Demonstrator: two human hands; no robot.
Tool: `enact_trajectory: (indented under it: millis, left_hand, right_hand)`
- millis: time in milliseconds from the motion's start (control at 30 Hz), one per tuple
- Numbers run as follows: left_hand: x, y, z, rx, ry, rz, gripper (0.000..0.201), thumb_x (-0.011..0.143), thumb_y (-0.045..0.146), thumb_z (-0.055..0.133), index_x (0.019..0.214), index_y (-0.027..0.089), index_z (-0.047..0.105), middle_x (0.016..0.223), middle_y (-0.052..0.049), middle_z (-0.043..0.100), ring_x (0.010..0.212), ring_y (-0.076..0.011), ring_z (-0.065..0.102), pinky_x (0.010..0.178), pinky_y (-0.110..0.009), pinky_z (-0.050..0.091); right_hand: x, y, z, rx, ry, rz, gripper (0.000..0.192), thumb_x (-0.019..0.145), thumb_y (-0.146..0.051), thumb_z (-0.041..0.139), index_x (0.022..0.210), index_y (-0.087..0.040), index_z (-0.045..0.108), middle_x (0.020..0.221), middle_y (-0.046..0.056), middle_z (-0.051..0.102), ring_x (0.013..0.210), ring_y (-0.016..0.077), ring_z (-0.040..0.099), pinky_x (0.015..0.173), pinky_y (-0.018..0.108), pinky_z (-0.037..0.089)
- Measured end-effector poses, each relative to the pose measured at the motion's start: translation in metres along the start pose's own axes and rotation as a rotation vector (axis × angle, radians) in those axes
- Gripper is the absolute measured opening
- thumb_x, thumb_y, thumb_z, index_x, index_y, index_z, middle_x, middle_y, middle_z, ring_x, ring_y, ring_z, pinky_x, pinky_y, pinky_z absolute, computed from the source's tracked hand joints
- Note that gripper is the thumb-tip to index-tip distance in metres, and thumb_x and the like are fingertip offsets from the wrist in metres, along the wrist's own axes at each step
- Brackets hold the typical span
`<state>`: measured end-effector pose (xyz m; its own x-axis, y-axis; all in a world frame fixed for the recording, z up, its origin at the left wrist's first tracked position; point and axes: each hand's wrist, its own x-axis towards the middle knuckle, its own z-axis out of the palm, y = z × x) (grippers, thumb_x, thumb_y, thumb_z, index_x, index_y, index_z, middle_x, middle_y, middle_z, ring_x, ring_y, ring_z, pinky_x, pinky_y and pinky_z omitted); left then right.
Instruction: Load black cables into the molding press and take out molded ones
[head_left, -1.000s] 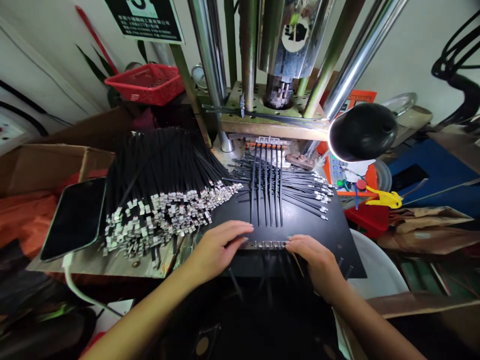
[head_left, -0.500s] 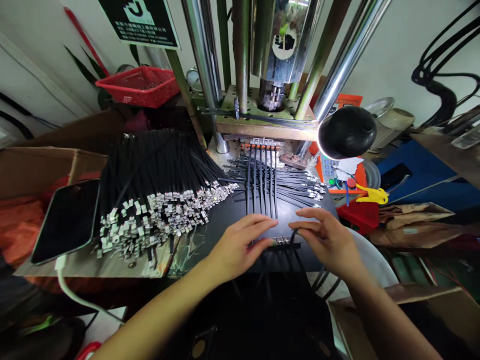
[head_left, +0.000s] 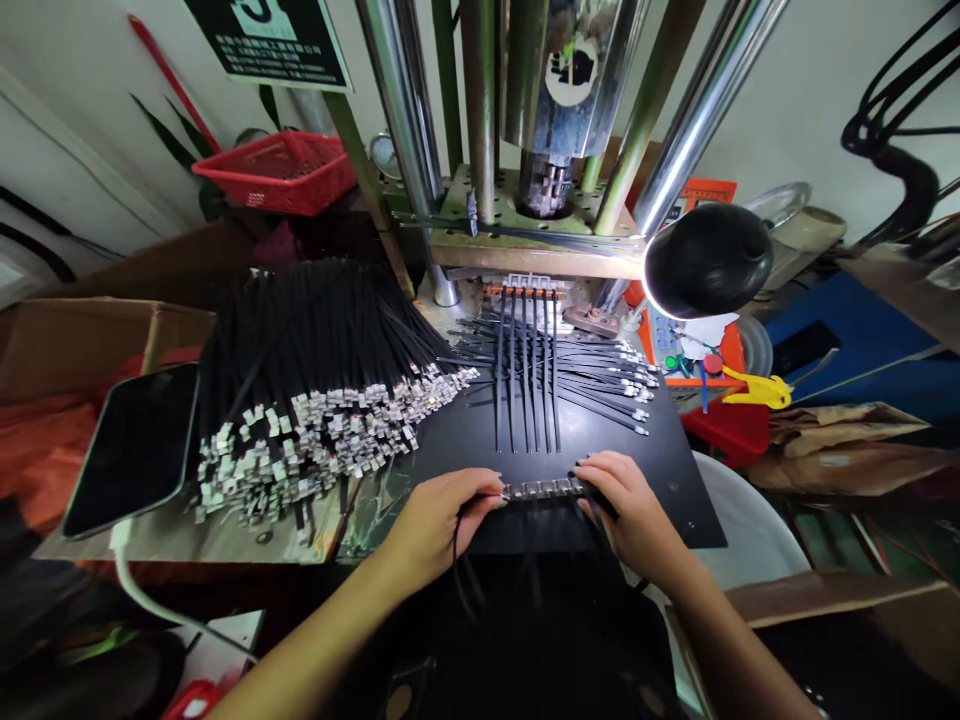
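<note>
Both hands have been drawn nearer, the left hand [head_left: 435,520] and right hand [head_left: 626,505] now pinching opposite ends of the metal strip [head_left: 544,489], its long axis running left-right between them.

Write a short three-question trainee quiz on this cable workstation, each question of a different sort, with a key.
1. True or false: the left hand and the right hand sit at opposite ends of the row of metal connectors.
2. What lies flat on the left, beside the big pile of black cables? A) a phone B) a hammer C) a cup
3. Fill in: the basket behind the pile is coloured ____.

Key
1. True
2. A: the phone, dark screen up.
3. Red
</note>
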<state>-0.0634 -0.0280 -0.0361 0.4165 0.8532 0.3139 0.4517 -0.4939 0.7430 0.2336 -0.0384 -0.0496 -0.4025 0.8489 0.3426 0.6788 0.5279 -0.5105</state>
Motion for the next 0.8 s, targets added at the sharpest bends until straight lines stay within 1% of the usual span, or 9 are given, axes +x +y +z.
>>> enact_trajectory:
  millis: [100,200,300,400,500,567,633,700,800]
  left_hand:
    - [0.007,0.007,-0.006,0.083,-0.163,-0.051,0.008,0.093,0.017,0.05,0.097,0.021,0.056,0.084,0.001,0.069,0.07,-0.0115,0.065,0.065,-0.021,0.049]
    - [0.026,0.027,-0.012,0.23,-0.345,-0.047,0.011,0.09,0.013,0.047,0.095,0.021,0.052,0.077,0.003,0.065,0.06,-0.0131,0.061,0.054,-0.023,0.041]
    - [0.044,0.046,-0.011,0.417,-0.525,-0.061,0.015,0.091,0.011,0.046,0.097,0.021,0.055,0.079,0.001,0.067,0.064,-0.0183,0.065,0.053,-0.026,0.041]
    - [0.047,0.048,-0.017,0.417,-0.617,-0.03,0.03,0.09,0.009,0.05,0.116,0.022,0.055,0.088,0.0,0.07,0.076,-0.0211,0.07,0.063,-0.028,0.048]
    - [0.046,0.031,-0.043,0.281,-0.615,0.101,0.062,0.088,0.006,0.055,0.142,0.028,0.038,0.124,-0.002,0.067,0.104,-0.0187,0.068,0.087,-0.027,0.052]
    - [0.058,0.014,-0.063,0.293,-0.586,0.163,0.057,0.088,0.009,0.058,0.14,0.028,0.045,0.136,-0.004,0.06,0.118,-0.0202,0.062,0.099,-0.029,0.048]
    - [0.088,-0.006,-0.074,0.373,-0.544,0.177,0.041,0.087,0.012,0.058,0.127,0.024,0.058,0.133,-0.007,0.062,0.121,-0.0238,0.06,0.103,-0.033,0.046]
    - [0.135,-0.026,-0.071,0.478,-0.506,0.131,0.04,0.085,0.009,0.056,0.123,0.019,0.061,0.132,-0.012,0.061,0.124,-0.0263,0.057,0.109,-0.038,0.042]
    - [0.216,-0.054,-0.051,0.663,-0.353,-0.098,0.056,0.085,0.003,0.048,0.141,0.013,0.047,0.144,-0.017,0.051,0.134,-0.0283,0.048,0.116,-0.044,0.031]
  right_hand:
    - [-0.003,-0.002,0.01,-0.002,0.023,0.0,0.033,0.09,-0.012,0.055,0.122,-0.023,0.058,0.116,0.011,0.064,0.113,0.0261,0.058,0.098,0.05,0.05]
    - [0.0,-0.003,0.011,0.008,0.023,0.008,0.031,0.092,-0.013,0.054,0.121,-0.023,0.059,0.114,0.011,0.064,0.111,0.0257,0.058,0.097,0.049,0.051]
    - [0.0,-0.002,0.011,0.015,0.021,0.003,0.031,0.092,-0.013,0.053,0.121,-0.022,0.059,0.114,0.011,0.064,0.11,0.0255,0.058,0.096,0.049,0.051]
    - [-0.004,-0.002,-0.002,0.039,-0.036,0.018,0.034,0.092,-0.013,0.053,0.124,-0.023,0.059,0.12,0.012,0.063,0.114,0.0255,0.059,0.098,0.047,0.052]
    - [0.005,0.005,-0.034,0.063,-0.167,0.049,0.037,0.092,-0.017,0.055,0.128,-0.025,0.058,0.124,0.009,0.065,0.115,0.0235,0.061,0.098,0.04,0.054]
    - [0.031,0.014,-0.055,0.059,-0.148,0.086,0.029,0.094,-0.021,0.055,0.12,-0.025,0.064,0.117,0.007,0.07,0.107,0.0214,0.066,0.093,0.035,0.057]
    - [0.078,0.028,-0.063,0.044,-0.069,0.088,0.022,0.095,-0.023,0.052,0.109,-0.024,0.069,0.109,0.005,0.073,0.101,0.021,0.069,0.091,0.035,0.057]
    - [0.142,0.043,-0.055,0.015,-0.015,0.054,0.021,0.094,-0.022,0.052,0.103,-0.021,0.071,0.111,0.007,0.073,0.105,0.0236,0.068,0.098,0.039,0.053]
    - [0.241,0.059,-0.021,-0.051,0.107,0.177,0.021,0.091,-0.016,0.054,0.102,-0.013,0.071,0.112,0.016,0.071,0.111,0.0292,0.064,0.102,0.046,0.049]
